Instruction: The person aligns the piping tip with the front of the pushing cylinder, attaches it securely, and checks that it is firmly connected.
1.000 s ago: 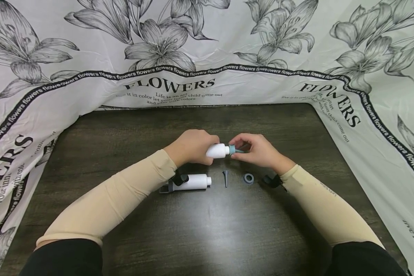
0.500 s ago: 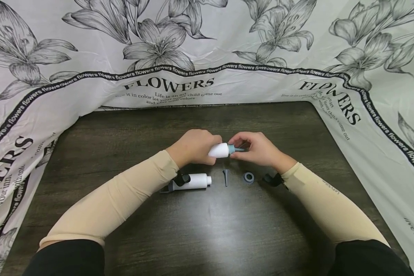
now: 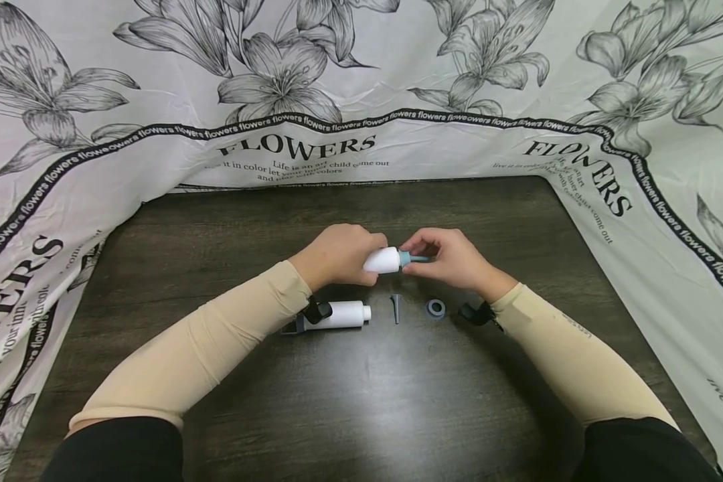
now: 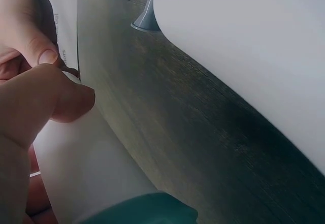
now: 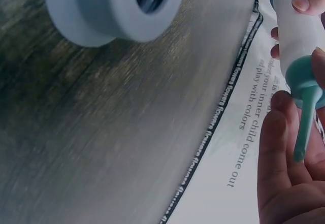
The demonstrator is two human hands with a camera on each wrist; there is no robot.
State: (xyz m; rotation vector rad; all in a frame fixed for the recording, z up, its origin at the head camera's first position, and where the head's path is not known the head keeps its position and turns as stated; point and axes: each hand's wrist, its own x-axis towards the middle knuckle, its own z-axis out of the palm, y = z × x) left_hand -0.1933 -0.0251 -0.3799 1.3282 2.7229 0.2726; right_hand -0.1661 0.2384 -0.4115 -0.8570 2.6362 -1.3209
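Observation:
Held by my left hand (image 3: 345, 256) is a white bottle (image 3: 383, 260), its neck end pointing right. In the left wrist view the thumb lies over the bottle (image 4: 96, 163), and a teal part (image 4: 147, 210) shows at its near end. My right hand (image 3: 454, 261) pinches a teal cap with a thin nozzle (image 3: 405, 258) against the bottle's neck. The right wrist view shows the teal nozzle (image 5: 306, 122) pointing away from the bottle (image 5: 296, 31), with fingertips around the cap.
A second white bottle (image 3: 343, 314) with a dark grey end lies on the dark table (image 3: 373, 408), partly behind the left wrist camera. Right of it are a small grey cone-shaped nozzle (image 3: 396, 309) and a grey ring (image 3: 436, 308). A flower-printed cloth (image 3: 458, 150) borders the table.
The white neck visible earlier between bottle and teal cap is now covered, the cap sitting closer to the bottle. Both hands keep nearly the same place.

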